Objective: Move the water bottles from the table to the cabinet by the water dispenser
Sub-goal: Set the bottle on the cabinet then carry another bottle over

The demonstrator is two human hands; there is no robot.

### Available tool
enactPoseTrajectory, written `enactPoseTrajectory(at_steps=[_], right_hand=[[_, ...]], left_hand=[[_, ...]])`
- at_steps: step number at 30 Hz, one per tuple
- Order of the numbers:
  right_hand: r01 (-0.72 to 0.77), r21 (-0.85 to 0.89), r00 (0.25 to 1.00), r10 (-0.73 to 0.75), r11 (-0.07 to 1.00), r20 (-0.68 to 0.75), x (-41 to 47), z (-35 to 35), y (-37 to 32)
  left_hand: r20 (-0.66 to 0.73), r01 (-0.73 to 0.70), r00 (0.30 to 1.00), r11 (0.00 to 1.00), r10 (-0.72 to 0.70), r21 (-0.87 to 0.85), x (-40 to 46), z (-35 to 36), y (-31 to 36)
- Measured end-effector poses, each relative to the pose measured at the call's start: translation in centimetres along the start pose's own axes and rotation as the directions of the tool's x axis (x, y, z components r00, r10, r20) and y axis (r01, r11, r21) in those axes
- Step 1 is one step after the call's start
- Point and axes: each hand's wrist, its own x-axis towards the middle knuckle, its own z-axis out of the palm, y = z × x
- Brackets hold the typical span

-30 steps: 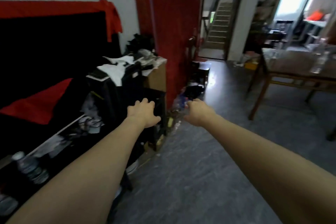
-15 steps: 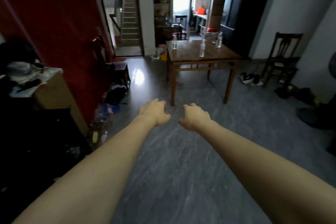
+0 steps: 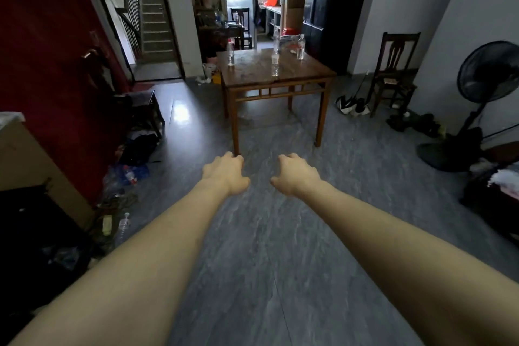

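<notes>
The view has swung from the cluttered shelf to face the table (image 3: 304, 77) head-on, nearer than a moment ago. Both the left hand (image 3: 224, 173) and right hand (image 3: 296, 174) reach forward empty, fingers loosely curled. Three water bottles (image 3: 275, 63) stand on it, well ahead, so another pickup seems next.

No legible text, brand, number or sign appears. The labels on the water bottles (image 3: 275, 65) on the wooden table (image 3: 254, 76) are too small and blurred to read.
</notes>
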Motion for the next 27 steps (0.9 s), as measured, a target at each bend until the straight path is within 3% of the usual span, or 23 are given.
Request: enactPoseTrajectory(at_steps=[19, 27], right_hand=[[0.026, 0.015, 0.998, -0.025, 1.000, -0.054, 22.8, -3.7, -9.5], [0.040, 0.019, 0.998, -0.039, 0.999, -0.054, 32.7, -4.1, -11.8]], left_hand=[[-0.069, -0.046, 0.996, 0.995, 0.052, 0.094, 23.5, -8.8, -13.0], [-0.083, -0.016, 0.996, 0.996, 0.023, 0.090, 32.2, -8.3, -15.8]])
